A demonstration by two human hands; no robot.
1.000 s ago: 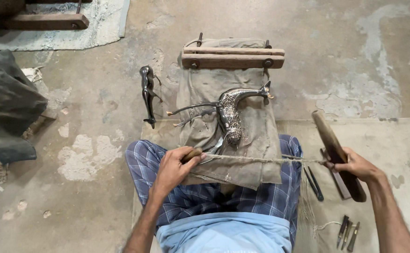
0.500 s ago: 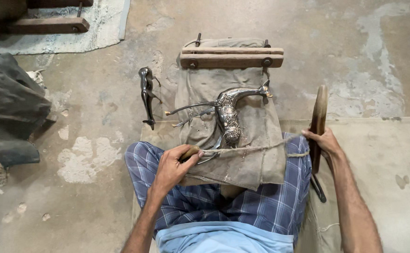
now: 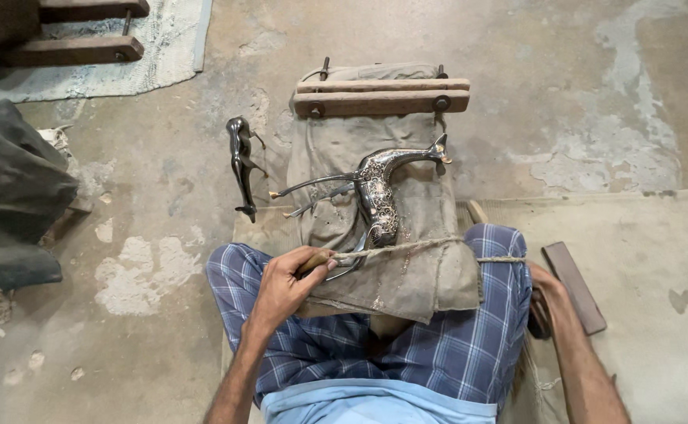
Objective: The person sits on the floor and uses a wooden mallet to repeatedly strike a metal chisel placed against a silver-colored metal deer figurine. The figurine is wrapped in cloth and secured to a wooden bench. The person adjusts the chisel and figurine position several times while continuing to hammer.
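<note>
One ornate metal deer figure (image 3: 379, 200) lies on a grey cloth (image 3: 407, 275) spread over the person's lap and a wooden frame (image 3: 382, 96) of two bars on the concrete floor (image 3: 564, 102). One cord (image 3: 422, 250) runs across the cloth over the figure's base. The left hand (image 3: 281, 289) rests on the left thigh, fingers (image 3: 306, 259) curled tight around a wooden-handled tool (image 3: 316, 263) at the cord's left end. The right hand (image 3: 547, 294) sits low beside the right thigh, just beside one flat dark bar (image 3: 573, 286) on the mat; whether its fingers hold anything cannot be told. A second, dark metal figure (image 3: 242, 165) lies alone on the floor left of the cloth. Bare floor lies open to the right and above the frame; a dark bundle (image 3: 10, 196) crowds the left edge.
</note>
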